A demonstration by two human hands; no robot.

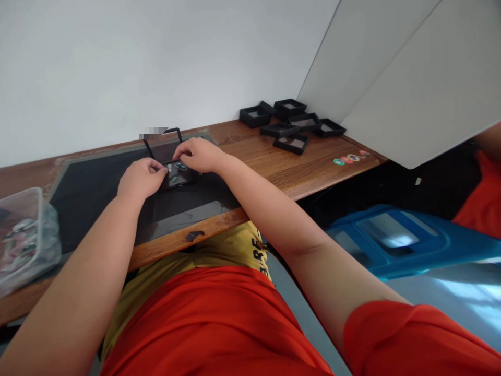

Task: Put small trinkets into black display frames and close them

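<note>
An open black frame, its lid half (163, 145) raised at the back, lies on the dark mat (94, 183). Small shiny pieces (175, 177) rest on the clear film of its lower half. At that half's left edge is my left hand (141, 178), thumb and fingertips pressed together; what they hold, if anything, is too small to name. My right hand (200, 155) is at the back right edge of the frame, fingers curled and closed, with their contents hidden.
Several black frames (290, 144) lie at the back right of the wooden table (250, 162). A clear plastic box (29, 235) of small packets stands at the left. Round stickers (353, 157) are near the right edge. A blue plastic chair (391, 235) and another person's red sleeve (483, 198) are at the right.
</note>
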